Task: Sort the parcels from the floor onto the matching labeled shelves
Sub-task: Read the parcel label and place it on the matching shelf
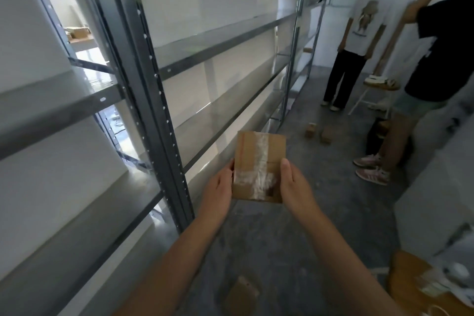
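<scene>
A small cardboard parcel (259, 167) with clear tape across its top is held in front of me, above the grey floor. My left hand (218, 187) grips its left side and my right hand (295, 187) grips its right side. Grey metal shelves (210, 49) run along the left, their boards bare where I can see them. No shelf label is readable. Two small parcels (318, 132) stand on the floor farther ahead, and another parcel (242, 295) lies on the floor below my arms.
Two people (356, 41) stand at the right, one beside a stool (379, 90). A larger cardboard box (410, 279) with white items sits at the bottom right. A dark upright post (159, 110) of the shelf stands just left of my hands.
</scene>
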Available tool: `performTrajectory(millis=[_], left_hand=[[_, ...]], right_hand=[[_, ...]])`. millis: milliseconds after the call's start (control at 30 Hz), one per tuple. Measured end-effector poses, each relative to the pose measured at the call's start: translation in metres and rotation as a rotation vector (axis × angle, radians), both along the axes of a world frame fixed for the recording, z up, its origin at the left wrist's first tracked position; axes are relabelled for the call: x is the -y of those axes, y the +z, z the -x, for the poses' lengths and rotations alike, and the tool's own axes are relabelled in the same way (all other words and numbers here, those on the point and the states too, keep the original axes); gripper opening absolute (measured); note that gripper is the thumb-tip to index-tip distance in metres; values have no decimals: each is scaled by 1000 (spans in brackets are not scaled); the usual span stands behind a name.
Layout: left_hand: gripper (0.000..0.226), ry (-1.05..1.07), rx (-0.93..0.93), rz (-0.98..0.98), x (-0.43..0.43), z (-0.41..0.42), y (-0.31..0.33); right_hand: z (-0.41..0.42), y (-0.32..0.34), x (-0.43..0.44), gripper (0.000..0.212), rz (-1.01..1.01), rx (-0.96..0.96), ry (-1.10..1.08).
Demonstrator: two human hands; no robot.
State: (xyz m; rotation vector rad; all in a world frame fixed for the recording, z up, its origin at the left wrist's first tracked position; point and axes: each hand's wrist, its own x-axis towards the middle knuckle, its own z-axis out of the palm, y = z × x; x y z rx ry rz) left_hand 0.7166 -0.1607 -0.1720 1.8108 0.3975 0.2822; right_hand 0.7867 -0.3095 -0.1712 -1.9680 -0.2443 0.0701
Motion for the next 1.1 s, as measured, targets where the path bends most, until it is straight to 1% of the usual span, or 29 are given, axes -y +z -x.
performTrajectory(millis=[100,233,367,500,567,633,700,767,800,900,1100], left_hand=[[39,22,58,120,3,9,4],[38,-16,96,121,2,14,5],[36,-46,102,150,3,9,8],[41,-29,182,217,9,1,22],[38,3,242,252,10,0,31],[30,50,295,286,9,-2,38],[21,90,326,334,11,-4,46],[19,106,353,338,14,-8,50],[20,119,363,328,15,-10,52],[22,152,355,314,13,-16,54],[21,114,360,325,3,-18,57]], right_hand=[[4,8,7,40,6,19,-27],[6,12,13,29,-21,21,-57],[5,15,16,29,-67,3,-83],[-3,23,12,32,-148,15,-78],[-7,30,9,31,-193,42,-70],[-15,36,5,36,-189,85,-99],[-26,38,3,49,-161,125,-143],[-35,42,2,63,-183,94,-170],[-37,46,2,61,-207,67,-174],[-38,57,3,43,-302,11,-145],[-41,57,1,43,-364,12,-153]])
